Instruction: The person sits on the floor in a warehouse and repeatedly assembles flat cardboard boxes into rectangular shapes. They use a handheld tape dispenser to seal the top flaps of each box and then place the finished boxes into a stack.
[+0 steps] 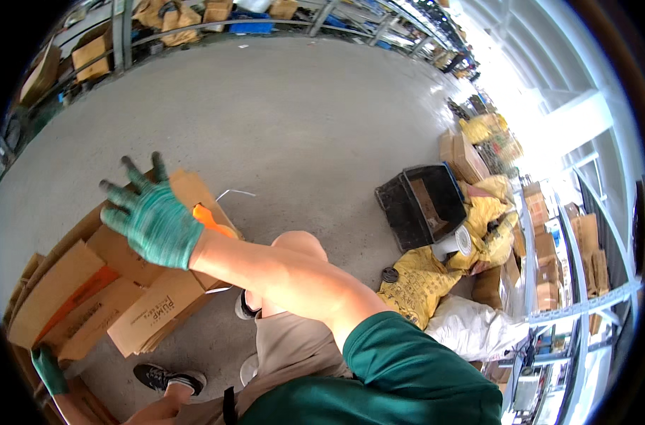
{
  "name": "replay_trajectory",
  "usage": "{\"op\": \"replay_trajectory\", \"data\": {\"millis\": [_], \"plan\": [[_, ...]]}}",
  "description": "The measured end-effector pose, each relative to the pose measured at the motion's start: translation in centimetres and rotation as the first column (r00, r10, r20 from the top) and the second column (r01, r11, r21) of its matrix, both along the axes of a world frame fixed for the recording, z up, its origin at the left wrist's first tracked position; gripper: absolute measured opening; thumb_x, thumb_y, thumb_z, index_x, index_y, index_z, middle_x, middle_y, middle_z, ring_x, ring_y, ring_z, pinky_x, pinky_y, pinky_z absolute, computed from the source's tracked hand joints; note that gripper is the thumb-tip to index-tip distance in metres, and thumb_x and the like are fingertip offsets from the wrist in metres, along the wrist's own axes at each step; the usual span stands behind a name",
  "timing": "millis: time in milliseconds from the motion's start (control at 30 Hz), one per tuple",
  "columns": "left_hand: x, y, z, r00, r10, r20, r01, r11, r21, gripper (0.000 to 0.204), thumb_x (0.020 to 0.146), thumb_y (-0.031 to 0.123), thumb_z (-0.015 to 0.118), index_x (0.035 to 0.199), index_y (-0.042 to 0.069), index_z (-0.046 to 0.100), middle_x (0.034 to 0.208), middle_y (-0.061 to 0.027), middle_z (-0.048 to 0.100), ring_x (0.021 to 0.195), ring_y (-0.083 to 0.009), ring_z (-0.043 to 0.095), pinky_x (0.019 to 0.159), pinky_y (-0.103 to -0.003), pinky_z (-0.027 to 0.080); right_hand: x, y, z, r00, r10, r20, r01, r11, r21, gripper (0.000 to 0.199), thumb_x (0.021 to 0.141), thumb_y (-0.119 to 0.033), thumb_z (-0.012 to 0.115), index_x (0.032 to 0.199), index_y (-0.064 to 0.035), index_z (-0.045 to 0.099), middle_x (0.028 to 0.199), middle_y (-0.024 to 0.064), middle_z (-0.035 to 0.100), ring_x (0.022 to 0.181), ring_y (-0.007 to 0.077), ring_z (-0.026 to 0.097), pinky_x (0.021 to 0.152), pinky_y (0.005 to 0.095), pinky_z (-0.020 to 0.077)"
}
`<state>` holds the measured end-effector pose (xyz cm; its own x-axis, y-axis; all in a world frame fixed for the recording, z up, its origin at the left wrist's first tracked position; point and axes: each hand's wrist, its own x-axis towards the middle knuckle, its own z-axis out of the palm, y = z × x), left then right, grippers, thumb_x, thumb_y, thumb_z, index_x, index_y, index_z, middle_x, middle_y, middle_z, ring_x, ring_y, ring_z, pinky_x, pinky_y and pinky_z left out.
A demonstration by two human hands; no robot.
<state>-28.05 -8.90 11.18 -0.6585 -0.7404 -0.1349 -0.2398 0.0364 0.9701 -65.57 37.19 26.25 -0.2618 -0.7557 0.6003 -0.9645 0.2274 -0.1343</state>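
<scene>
Two hands are seen, both in green gloves, and they are well apart from each other. The right hand (156,219) has its fingers spread wide over the far end of a cardboard pile (89,326); whether the palm touches it, I cannot tell. The left hand (48,370) is at the near left edge of the same pile, and I cannot tell if its fingers are closed on it.

This one pile lies on the person's left, beside the legs. Its long axis goes slantwise, from the lower left to the upper right, and this upper end points away from the person. Two orange pieces are visible: one strip (75,304) among the panels, and one piece (213,221) next to the right wrist.

Two dark shoes stand near the pile. Farther to the right there are one black bin (406,212), one white reel (451,245), one white sack (471,326) and several overlapping yellow sacks (421,280).
</scene>
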Motion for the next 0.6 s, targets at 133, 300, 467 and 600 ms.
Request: {"op": "replay_trajectory", "data": {"millis": [133, 300, 467, 600], "plan": [[-3.4, 3.5, 0.5, 0.980, -0.178, 0.087, 0.182, 0.982, -0.043, 0.041, 0.095, 0.006, 0.055, 0.136, 0.002, 0.050, 0.129, -0.0104, 0.059, 0.109, -0.0235, 0.059, 0.093, -0.034, 0.051, -0.3, 0.5, 1.2, 0.986, 0.140, 0.090, -0.137, 0.990, -0.043, 0.018, 0.071, -0.009, 0.073, 0.089, -0.0124, 0.071, 0.153, 0.0162, 0.044, 0.146, 0.0555, 0.021, 0.112, 0.0786, 0.0054], [-5.0, 7.7, 1.0, 0.912, -0.377, 0.164, 0.399, 0.908, -0.128, 0.049, 0.095, 0.001, 0.054, 0.143, 0.004, 0.044, 0.133, -0.0105, 0.055, 0.111, -0.0239, 0.058, 0.096, -0.035, 0.050, -0.6, -0.4, 5.5, 0.905, 0.314, 0.288, -0.210, 0.916, -0.341, 0.018, 0.073, 0.000, 0.072, 0.084, -0.0133, 0.070, 0.153, 0.0237, 0.039, 0.148, 0.0501, 0.022, 0.119, 0.0674, 0.0192], [-6.2, 9.5, 1.1, 0.883, -0.443, 0.157, 0.451, 0.892, -0.020, 0.060, 0.093, -0.004, 0.060, 0.147, 0.008, 0.036, 0.138, -0.0106, 0.050, 0.116, -0.0238, 0.057, 0.099, -0.033, 0.050, -3.8, -1.4, -2.0, 0.867, 0.245, 0.435, -0.283, 0.959, 0.023, 0.049, 0.088, -0.008, 0.062, 0.135, -0.0240, 0.061, 0.156, 0.0146, 0.041, 0.142, 0.0375, 0.041, 0.116, 0.0485, 0.0366], [-4.5, 9.2, 4.7, 0.973, -0.159, 0.166, 0.178, 0.978, -0.106, 0.048, 0.092, -0.003, 0.064, 0.136, 0.002, 0.046, 0.125, -0.0104, 0.060, 0.110, -0.0207, 0.061, 0.092, -0.032, 0.055, -3.4, -2.9, -2.4, 0.940, 0.063, 0.336, -0.181, 0.927, 0.330, 0.053, 0.089, -0.021, 0.062, 0.142, -0.0217, 0.055, 0.153, 0.0108, 0.047, 0.140, 0.0388, 0.042, 0.114, 0.0552, 0.0368]]}}
